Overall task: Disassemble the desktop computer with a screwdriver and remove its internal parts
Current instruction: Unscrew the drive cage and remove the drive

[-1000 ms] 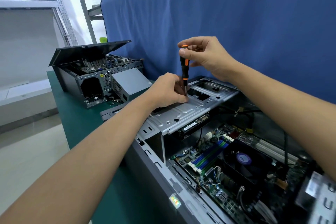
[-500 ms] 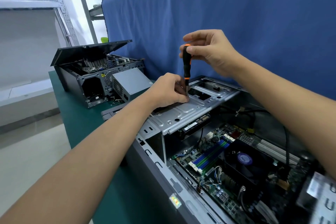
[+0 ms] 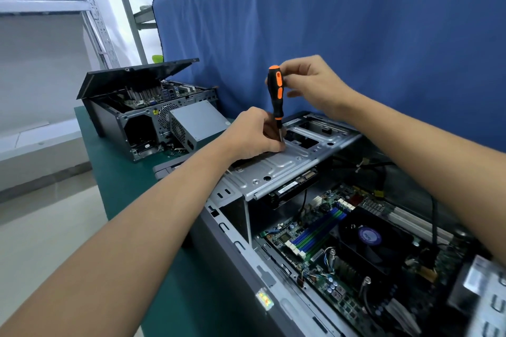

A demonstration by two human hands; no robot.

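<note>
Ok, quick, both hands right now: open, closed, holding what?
Left hand: fingers curled round the screwdriver shaft near its tip, resting on the drive cage.
Right hand: pinches the top of the screwdriver's handle.

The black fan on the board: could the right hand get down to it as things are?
Probably yes. The case lies open above the fan and nothing covers it. But the right hand is holding the screwdriver, so it would need to let go first.

The right hand [image 3: 315, 85] pinches the black-and-orange screwdriver [image 3: 275, 96], upright on the grey metal bracket [image 3: 287, 164]; the left hand [image 3: 252, 134] grips its shaft.
</note>
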